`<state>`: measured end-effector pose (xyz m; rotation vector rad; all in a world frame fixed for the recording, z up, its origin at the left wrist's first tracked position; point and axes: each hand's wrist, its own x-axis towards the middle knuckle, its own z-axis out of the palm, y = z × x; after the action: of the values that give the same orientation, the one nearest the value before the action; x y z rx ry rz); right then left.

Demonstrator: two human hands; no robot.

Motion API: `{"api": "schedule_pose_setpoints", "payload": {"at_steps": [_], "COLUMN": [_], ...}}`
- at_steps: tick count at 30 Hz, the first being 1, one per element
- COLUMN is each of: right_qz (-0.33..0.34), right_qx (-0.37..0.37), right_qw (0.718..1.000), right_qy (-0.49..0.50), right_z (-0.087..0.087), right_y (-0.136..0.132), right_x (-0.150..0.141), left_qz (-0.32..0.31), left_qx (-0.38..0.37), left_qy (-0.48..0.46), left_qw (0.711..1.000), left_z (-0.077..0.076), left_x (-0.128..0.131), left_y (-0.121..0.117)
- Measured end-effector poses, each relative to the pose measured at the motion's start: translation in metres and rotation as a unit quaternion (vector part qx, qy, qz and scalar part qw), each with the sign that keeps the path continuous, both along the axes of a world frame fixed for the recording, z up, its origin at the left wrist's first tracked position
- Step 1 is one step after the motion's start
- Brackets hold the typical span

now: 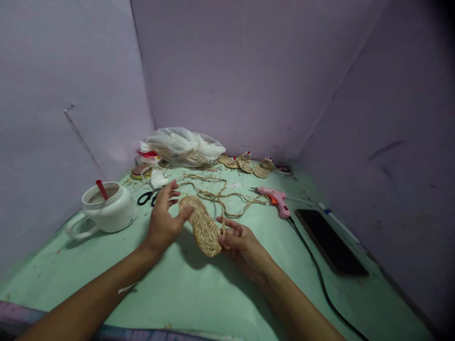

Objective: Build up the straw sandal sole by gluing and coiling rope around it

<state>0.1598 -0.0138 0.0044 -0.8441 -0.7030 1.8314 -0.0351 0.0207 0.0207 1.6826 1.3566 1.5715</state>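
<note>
Woven sole: one, of coiled straw-coloured cord, tilted, raised above the middle of the worktop (159,303) in the head view (201,227).
Left hand (164,222): fingers spread, thumb laid on the sole's far end.
Right hand (245,246): thumb and fingers closed at the sole's near end, where the cord leaves it.
Loose cord (209,194): looped across the worktop beyond the hands.
Glue gun (280,202): pink, toward the right edge, black lead running to the front.
Phone (330,244): dark, along the right edge.
Mug (117,215): white, by the left edge, red stick (101,189) inside.
Back edge: plastic bag (185,147); small woven sandals (245,164).
</note>
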Motion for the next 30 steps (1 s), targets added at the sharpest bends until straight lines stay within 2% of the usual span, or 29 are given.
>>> {"api": "schedule_pose_setpoints", "payload": {"at_steps": [1,2,3,5,6,10,13,16,18,20,22,23,24,25,26,28,30], "right_qz": [-0.037,-0.07,-0.096,-0.12,-0.121,-0.104,-0.098,-0.129,-0.179,-0.241,-0.297,-0.299,-0.279,-0.261,-0.234,-0.214,-0.181], "right_qx": [0.007,0.009,0.01,0.009,0.01,0.012,-0.003,0.0,0.038,0.096,0.136,0.14,0.137,0.121,0.091,0.061,0.038], "right_qw": [0.999,0.997,0.995,0.993,0.992,0.994,0.994,0.985,0.968,0.933,0.874,0.839,0.799,0.741,0.67,0.627,0.615], "right_qy": [0.008,0.009,0.005,-0.01,-0.015,-0.017,-0.056,-0.117,-0.172,-0.249,-0.359,-0.432,-0.515,-0.607,-0.699,-0.747,-0.766], "right_z": [0.0,0.0,0.0,-0.001,-0.001,-0.003,-0.003,-0.003,-0.002,-0.001,0.003,0.005,0.007,0.01,0.012,0.015,0.015], "right_y": [0.0,0.0,0.001,0.001,0.001,-0.001,-0.002,0.0,0.005,0.015,0.029,0.038,0.046,0.055,0.063,0.078,0.09], "right_x": [-0.003,-0.005,-0.008,-0.013,-0.015,-0.015,-0.01,0.0,0.013,0.034,0.065,0.083,0.101,0.119,0.135,0.16,0.174], "left_qz": [0.007,-0.015,-0.059,-0.203,-0.233,-0.196,-0.208,-0.217,-0.217,-0.216,-0.22,-0.222,-0.223,-0.225,-0.225,-0.225,-0.22], "left_qx": [-0.044,-0.097,-0.159,-0.308,-0.35,-0.372,-0.383,-0.379,-0.377,-0.378,-0.378,-0.377,-0.374,-0.372,-0.369,-0.37,-0.374], "left_qy": [-0.09,-0.169,-0.225,-0.259,-0.263,-0.313,-0.346,-0.342,-0.329,-0.32,-0.318,-0.318,-0.318,-0.316,-0.313,-0.305,-0.302], "left_qw": [0.995,0.981,0.959,0.893,0.868,0.852,0.831,0.832,0.838,0.841,0.841,0.841,0.842,0.844,0.846,0.848,0.849], "left_z": [0.0,0.0,-0.001,-0.004,-0.007,-0.014,-0.013,-0.013,-0.015,-0.017,-0.018,-0.018,-0.018,-0.018,-0.018,-0.019,-0.02], "left_x": [0.005,0.01,0.015,0.027,0.032,0.038,0.031,0.026,0.025,0.026,0.028,0.028,0.029,0.029,0.029,0.03,0.03], "left_y": [-0.003,-0.006,-0.01,-0.017,-0.02,-0.019,-0.013,-0.011,-0.013,-0.015,-0.016,-0.017,-0.017,-0.017,-0.018,-0.018,-0.018]}}
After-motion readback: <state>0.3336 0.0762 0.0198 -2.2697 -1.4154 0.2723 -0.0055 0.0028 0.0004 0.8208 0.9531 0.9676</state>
